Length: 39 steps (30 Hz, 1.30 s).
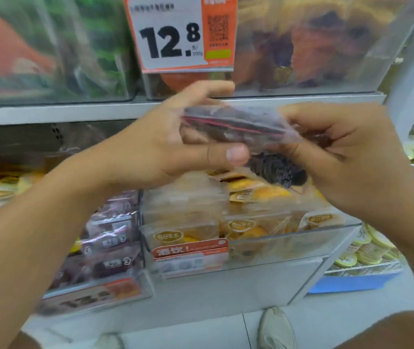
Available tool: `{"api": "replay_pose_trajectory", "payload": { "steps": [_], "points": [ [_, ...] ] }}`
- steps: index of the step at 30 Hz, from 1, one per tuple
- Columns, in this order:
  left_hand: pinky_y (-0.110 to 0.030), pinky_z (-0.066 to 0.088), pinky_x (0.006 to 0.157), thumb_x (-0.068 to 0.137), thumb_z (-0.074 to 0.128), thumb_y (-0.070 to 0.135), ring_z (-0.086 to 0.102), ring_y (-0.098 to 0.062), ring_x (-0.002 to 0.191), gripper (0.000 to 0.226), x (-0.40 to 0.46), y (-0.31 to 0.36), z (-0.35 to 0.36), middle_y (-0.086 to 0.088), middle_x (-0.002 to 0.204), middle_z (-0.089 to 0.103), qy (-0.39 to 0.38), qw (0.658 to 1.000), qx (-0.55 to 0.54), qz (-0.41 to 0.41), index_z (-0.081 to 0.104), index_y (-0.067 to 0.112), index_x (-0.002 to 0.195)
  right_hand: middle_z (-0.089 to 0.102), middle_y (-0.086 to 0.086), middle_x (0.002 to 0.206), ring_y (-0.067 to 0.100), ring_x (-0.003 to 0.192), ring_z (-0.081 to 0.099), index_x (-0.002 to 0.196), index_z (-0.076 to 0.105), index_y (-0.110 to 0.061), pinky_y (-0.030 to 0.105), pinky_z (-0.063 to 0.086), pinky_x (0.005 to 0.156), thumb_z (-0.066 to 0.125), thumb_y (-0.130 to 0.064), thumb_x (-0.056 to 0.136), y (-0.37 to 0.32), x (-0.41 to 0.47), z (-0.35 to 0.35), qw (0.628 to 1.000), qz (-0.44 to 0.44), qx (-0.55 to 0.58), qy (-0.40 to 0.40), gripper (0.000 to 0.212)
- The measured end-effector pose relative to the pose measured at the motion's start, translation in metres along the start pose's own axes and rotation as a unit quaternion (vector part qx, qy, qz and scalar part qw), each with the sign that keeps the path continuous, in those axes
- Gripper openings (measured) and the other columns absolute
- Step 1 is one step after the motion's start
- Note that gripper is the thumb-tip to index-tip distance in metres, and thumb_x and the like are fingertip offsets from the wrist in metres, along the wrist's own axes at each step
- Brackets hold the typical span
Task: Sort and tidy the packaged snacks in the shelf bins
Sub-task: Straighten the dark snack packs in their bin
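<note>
A dark snack packet point(236, 124) is gripped at both ends by left hand point(175, 139) and right hand point(339, 152), above the yellow-snack bin point(301, 238); matching it to the dark-packet bin point(105, 293), lower left of the fingers, is advised.

The price tag point(175, 34) on the upper bin in front of me reads "12.8", with "500g" in small print at its lower right. Below that tag, an orange label point(191, 250) on the lower bin front reads "酒饮!". All other print is blurred.
</note>
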<state>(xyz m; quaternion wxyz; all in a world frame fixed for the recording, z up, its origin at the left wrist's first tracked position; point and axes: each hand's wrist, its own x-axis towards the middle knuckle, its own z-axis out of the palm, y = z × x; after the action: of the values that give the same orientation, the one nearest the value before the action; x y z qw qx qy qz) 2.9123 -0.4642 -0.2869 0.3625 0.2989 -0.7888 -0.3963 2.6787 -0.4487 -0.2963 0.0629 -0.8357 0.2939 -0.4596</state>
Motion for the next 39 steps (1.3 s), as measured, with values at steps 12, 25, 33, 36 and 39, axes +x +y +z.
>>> {"api": "replay_pose_trajectory", "payload": {
  "steps": [12,25,33,36,39],
  "points": [
    [-0.023,0.054,0.081,0.081,0.078,0.026,0.068,-0.001,0.09,0.023,-0.126,0.012,-0.077,0.022,0.093,0.074,0.3,0.948,0.093,0.056,0.069,0.023,0.102,0.075,-0.004,0.107,0.019,0.076,0.072,0.106,0.072,-0.023,0.034,0.061,0.061,0.084,-0.014,0.058,-0.061,0.053,0.109,0.931,0.148,0.282,-0.176,0.051],
    [-0.025,0.057,0.08,0.071,0.08,0.037,0.07,-0.006,0.084,0.028,-0.191,-0.037,-0.121,0.01,0.094,0.076,0.316,0.928,0.187,-0.066,0.071,0.027,0.096,0.069,-0.024,0.074,-0.001,0.061,0.063,0.105,0.071,-0.029,0.017,0.048,0.061,0.085,-0.017,0.074,-0.082,0.084,0.146,0.903,0.065,0.018,-0.423,0.036],
    [-0.024,0.057,0.078,0.074,0.08,0.035,0.071,-0.006,0.083,0.028,-0.186,-0.032,-0.115,0.007,0.091,0.075,0.31,0.925,0.209,-0.071,0.073,0.021,0.098,0.063,-0.034,0.075,-0.009,0.068,0.059,0.091,0.068,-0.032,0.022,0.044,0.061,0.086,-0.042,0.069,-0.089,0.08,0.169,0.898,0.059,-0.058,-0.433,0.031],
    [-0.024,0.057,0.07,0.075,0.079,0.035,0.071,-0.006,0.079,0.029,-0.182,-0.033,-0.109,0.006,0.089,0.075,0.295,0.929,0.217,-0.062,0.072,0.017,0.098,0.072,-0.018,0.071,-0.004,0.067,0.066,0.08,0.074,-0.029,0.029,0.056,0.071,0.085,-0.037,0.072,-0.089,0.079,0.163,0.899,0.087,-0.042,-0.426,0.016],
    [-0.022,0.057,0.066,0.075,0.08,0.036,0.07,-0.004,0.075,0.027,-0.177,-0.037,-0.107,0.009,0.086,0.074,0.296,0.928,0.217,-0.06,0.072,0.023,0.096,0.071,-0.015,0.069,-0.005,0.067,0.066,0.08,0.075,-0.03,0.024,0.056,0.071,0.084,-0.035,0.075,-0.096,0.073,0.176,0.893,0.071,-0.065,-0.441,0.012]
  ]
}}
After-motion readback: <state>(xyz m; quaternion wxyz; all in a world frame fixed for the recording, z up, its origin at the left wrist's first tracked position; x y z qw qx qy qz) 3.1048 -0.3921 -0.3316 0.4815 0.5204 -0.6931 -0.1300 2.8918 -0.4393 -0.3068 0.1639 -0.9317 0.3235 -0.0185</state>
